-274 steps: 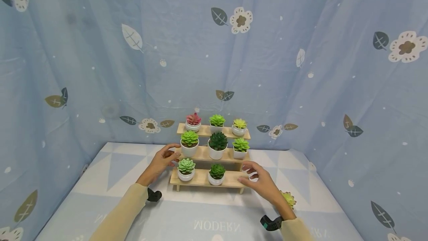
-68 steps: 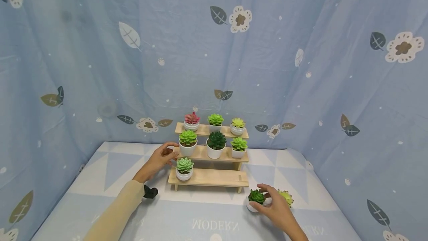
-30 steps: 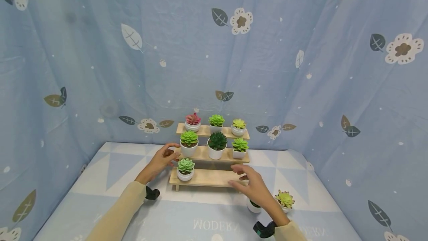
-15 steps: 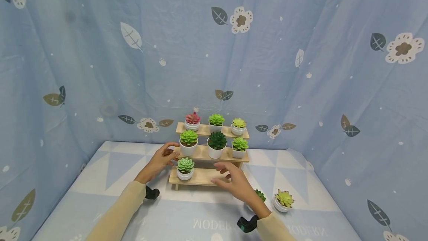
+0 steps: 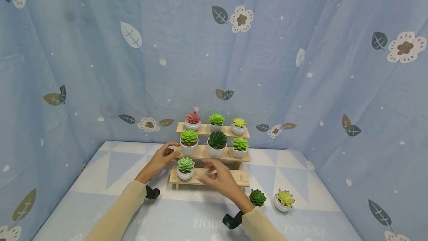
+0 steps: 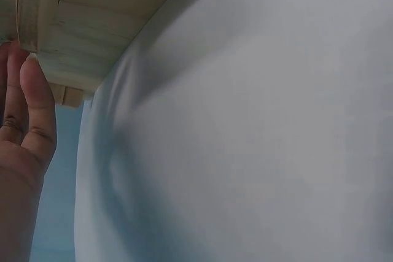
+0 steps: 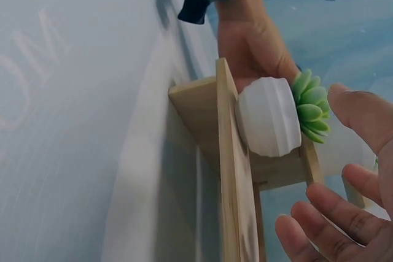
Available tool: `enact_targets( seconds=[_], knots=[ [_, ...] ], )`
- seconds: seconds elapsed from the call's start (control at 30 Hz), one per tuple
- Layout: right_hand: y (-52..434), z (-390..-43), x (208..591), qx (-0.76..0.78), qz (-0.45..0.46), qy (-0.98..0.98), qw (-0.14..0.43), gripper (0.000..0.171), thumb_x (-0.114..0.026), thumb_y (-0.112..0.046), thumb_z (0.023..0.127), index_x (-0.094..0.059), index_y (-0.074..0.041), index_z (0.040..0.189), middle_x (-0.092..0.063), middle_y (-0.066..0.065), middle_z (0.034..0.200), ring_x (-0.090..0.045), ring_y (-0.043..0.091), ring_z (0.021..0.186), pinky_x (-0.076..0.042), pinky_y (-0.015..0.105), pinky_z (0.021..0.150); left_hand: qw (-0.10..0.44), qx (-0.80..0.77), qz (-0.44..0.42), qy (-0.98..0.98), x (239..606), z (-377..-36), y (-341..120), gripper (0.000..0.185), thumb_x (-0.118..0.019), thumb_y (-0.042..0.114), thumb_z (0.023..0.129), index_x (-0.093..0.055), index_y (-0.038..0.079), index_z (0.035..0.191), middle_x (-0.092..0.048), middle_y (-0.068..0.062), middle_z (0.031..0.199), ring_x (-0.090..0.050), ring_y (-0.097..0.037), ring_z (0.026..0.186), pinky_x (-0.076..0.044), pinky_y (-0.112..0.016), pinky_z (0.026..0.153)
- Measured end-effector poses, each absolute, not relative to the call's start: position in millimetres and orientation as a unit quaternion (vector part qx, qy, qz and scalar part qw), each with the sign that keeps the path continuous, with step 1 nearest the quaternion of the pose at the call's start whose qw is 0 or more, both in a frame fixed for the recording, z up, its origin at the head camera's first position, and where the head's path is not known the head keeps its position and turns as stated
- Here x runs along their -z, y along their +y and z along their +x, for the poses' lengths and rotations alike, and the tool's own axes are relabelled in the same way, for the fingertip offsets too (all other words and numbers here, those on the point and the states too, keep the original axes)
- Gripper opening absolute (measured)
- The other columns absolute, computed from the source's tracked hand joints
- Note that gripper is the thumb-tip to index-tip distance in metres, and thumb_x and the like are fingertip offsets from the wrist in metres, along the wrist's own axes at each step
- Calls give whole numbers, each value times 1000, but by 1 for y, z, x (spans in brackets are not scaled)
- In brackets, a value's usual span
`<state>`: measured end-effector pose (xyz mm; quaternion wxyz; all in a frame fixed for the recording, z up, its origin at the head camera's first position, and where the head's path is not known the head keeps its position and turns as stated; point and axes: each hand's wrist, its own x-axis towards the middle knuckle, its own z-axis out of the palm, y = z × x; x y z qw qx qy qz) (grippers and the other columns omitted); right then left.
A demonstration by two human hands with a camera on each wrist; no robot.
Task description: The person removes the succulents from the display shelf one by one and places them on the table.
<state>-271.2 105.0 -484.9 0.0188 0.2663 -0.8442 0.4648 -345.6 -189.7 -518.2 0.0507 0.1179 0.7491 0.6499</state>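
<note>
A three-tier wooden stand holds small white pots of succulents. My left hand grips the left end of its middle shelf; the left wrist view shows its fingers against the wood. My right hand hovers empty, fingers relaxed, over the bottom shelf, just right of the light green succulent. The right wrist view shows that white pot close to my spread right hand. A dark green succulent and a yellow-green one stand on the table.
Three pots fill the top shelf and three the middle one. A blue patterned cloth covers the table, and matching curtains close in the back and sides. Black wrist cameras sit on both beige sleeves.
My right hand set the dark green succulent on the table beside the yellow-green one, then moved left along the bottom shelf toward the light green succulent. My left hand has stayed put.
</note>
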Motion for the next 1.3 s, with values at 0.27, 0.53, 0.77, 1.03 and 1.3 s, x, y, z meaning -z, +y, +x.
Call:
enact_targets(
  seconds=[0.27, 0.53, 0.77, 1.03, 1.3],
  knots=[
    [90, -277, 491, -459, 264, -848, 18, 62, -80, -42, 91, -56, -21, 145, -66, 6, 124, -65, 22, 105, -56, 33, 82, 50, -648, 122, 750, 518, -346, -189, 49, -65, 40, 103, -49, 21, 144, -62, -16, 115, -66, -27, 100, -54, -49, 84],
    [77, -282, 494, -468, 258, -845, 5, 63, -81, -43, 90, -57, -20, 143, -66, 1, 120, -66, 21, 105, -55, 29, 81, 43, -646, 128, 751, 515, -347, -189, 48, -65, 38, 103, -49, 19, 144, -62, -17, 115, -66, -28, 100, -54, -49, 83],
    [67, -287, 503, -474, 253, -843, 2, 67, -83, -43, 88, -58, -15, 143, -65, -3, 117, -65, 17, 102, -54, 29, 80, 46, -646, 121, 752, 515, -344, -189, 48, -65, 38, 103, -48, 20, 145, -62, -16, 116, -66, -26, 101, -53, -51, 85],
    [58, -288, 505, -466, 242, -851, 3, 66, -85, -43, 87, -61, -15, 141, -64, -6, 112, -63, 9, 95, -53, 28, 81, 50, -652, 117, 748, 521, -345, -190, 46, -64, 35, 104, -47, 21, 146, -61, -15, 116, -65, -27, 100, -52, -49, 83],
    [53, -291, 505, -455, 243, -856, 18, 59, -86, -42, 85, -64, -20, 135, -64, -9, 107, -61, 8, 89, -52, 27, 75, 49, -649, 122, 749, 519, -345, -190, 49, -64, 40, 103, -47, 22, 146, -61, -15, 119, -65, -26, 102, -53, -46, 83]
  ],
)
